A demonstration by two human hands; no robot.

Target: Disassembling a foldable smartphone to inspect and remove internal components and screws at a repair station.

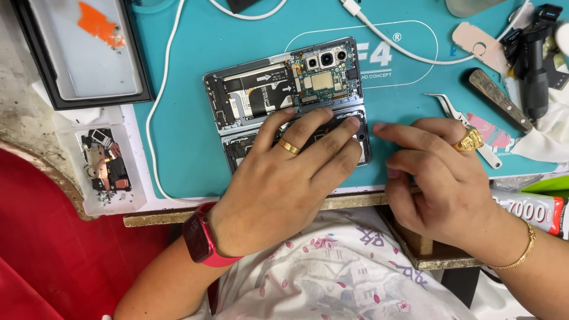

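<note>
Head view shows the left hand (pixel 284 178) pressing flat, fingers spread, on the lower half of the opened folding phone (pixel 284 95) lying on the teal worktop mat (pixel 178 148), while the right hand (pixel 438 172), empty with fingers loosely curled, touches its right edge, so the seating-down step seems in hand and calls next for even, gentle pressure.

Single head-worn view, looking steeply down, close over the teal mat (pixel 189 142) (near bench edge)

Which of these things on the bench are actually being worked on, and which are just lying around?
In hand:
opened foldable phone, under the left hand
right hand, touching the phone's right edge

Lying about:
tweezers
white cable
small parts tray
glue tube
wooden-handled tool
</note>
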